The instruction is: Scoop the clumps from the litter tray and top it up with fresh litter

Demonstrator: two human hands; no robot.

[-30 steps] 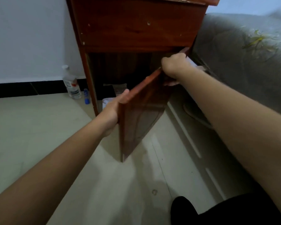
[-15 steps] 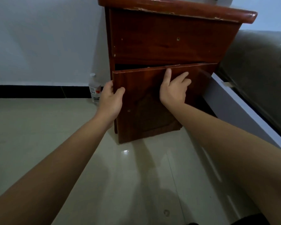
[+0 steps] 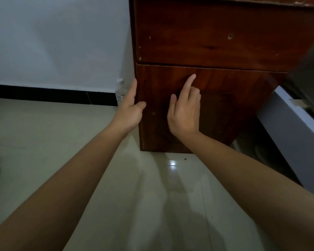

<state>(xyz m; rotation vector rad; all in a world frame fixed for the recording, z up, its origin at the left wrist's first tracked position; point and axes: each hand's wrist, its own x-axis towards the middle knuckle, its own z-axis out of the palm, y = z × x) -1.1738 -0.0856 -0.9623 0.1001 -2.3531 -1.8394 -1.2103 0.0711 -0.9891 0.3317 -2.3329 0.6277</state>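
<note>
A dark red wooden cabinet (image 3: 216,33) stands against the white wall, its lower door panel (image 3: 234,109) sitting flat in the opening. My left hand (image 3: 130,111) lies along the door's left edge with straight fingers and the thumb on the door face. My right hand (image 3: 185,113) is against the door front, index finger stretched up and touching the wood, the other fingers loosely bent. Neither hand holds anything. No litter tray, scoop or litter is in view.
A clear plastic bottle (image 3: 120,89) stands on the floor behind the cabinet's left corner. A grey bed frame (image 3: 294,131) runs along the right. Pale glossy floor tiles (image 3: 152,205) lie in front. A black skirting strip (image 3: 53,94) lines the wall.
The loose door went from tilted out of the cabinet to flat in its opening. My right hand let go of its top edge and now touches the face; my view moved closer.
</note>
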